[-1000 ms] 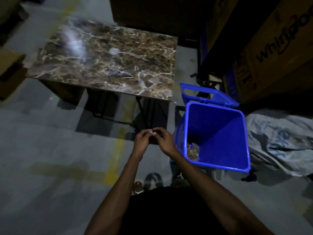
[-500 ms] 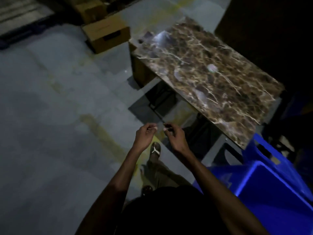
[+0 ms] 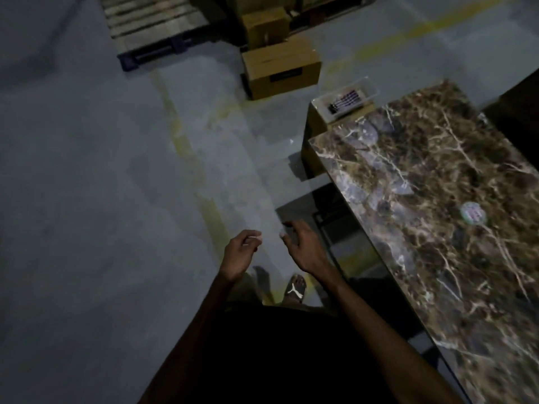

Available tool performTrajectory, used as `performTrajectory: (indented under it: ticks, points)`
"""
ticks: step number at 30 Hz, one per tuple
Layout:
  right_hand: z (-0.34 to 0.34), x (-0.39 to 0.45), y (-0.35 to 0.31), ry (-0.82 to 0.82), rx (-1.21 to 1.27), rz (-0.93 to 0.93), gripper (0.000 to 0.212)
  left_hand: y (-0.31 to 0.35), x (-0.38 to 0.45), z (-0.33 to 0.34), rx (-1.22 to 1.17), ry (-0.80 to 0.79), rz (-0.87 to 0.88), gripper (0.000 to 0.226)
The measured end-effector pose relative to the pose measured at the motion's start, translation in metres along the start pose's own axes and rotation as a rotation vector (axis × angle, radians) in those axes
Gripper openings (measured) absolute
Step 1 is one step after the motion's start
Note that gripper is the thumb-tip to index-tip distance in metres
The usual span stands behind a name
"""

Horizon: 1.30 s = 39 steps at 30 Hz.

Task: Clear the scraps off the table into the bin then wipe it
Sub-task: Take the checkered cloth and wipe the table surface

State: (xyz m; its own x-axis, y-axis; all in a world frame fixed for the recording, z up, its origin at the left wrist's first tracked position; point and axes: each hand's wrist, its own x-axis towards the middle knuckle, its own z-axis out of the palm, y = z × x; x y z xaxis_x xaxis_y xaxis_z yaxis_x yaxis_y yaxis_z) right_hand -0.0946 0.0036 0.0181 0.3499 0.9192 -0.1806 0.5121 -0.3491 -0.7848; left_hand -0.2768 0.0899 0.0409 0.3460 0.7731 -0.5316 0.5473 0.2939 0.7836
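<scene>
Dim light, and the marble-patterned table [image 3: 437, 199] fills the right side of the view, a brown slab veined in white and cream, glossy enough to throw pale grey-blue reflections along its near-left part. One small round pale patch [image 3: 473, 213] sits on it toward the middle; it may be a scrap or only a reflection of a light, the picture is too murky to settle that. The table's far right corner runs out of the frame, and its lower end is cut off by the bottom edge.

Both hands hang in front of the body over the grey floor [image 3: 87, 199], just left of the table's edge and touching nothing. The left hand [image 3: 239, 252] has its fingers loosely curled, tips pale, nothing held. The right hand [image 3: 302, 246] is looser still, fingers spread and slightly bent, also holding nothing.

Below them one foot in a dark slide sandal [image 3: 295, 290] with a white mark shows on a faded yellow floor line [image 3: 186, 147].

Beyond the table's far corner a shallow white tray [image 3: 345, 101] of dark objects, too blurred to name, rests on a box. Farther back stand a cardboard box [image 3: 281, 67] and a wooden pallet [image 3: 151, 27], partly cut by the top edge.
</scene>
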Motion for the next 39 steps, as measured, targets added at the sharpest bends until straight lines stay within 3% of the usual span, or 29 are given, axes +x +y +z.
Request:
performTrajectory:
  ticks: [5,8,11,20,23,28,39]
  points:
    - [-0.017,0.077,0.000,0.035,0.035,0.033,0.033,0.029,0.077,-0.008,0.030,-0.022,-0.037,0.014]
    - [-0.025,0.124,0.004,0.047,0.042,0.075,0.036,0.048,0.136,-0.012,0.066,-0.028,-0.038,0.031]
    - [-0.035,0.168,0.006,0.071,0.028,0.102,0.034,0.080,0.197,-0.017,0.072,-0.104,-0.010,0.013]
    - [-0.081,0.269,0.018,0.326,0.065,0.333,0.033,0.205,0.365,-0.010,0.330,-0.416,0.168,0.019]
    - [-0.092,0.292,0.018,0.418,0.181,0.409,0.029,0.238,0.399,0.005,0.399,-0.491,0.201,0.020]
    - [-0.116,0.333,0.036,0.428,0.257,0.432,0.037,0.276,0.444,0.042,0.431,-0.523,0.177,0.016]
    - [-0.173,0.421,0.077,0.632,0.417,0.592,0.025,0.331,0.483,0.109,0.468,-0.676,0.077,0.017]
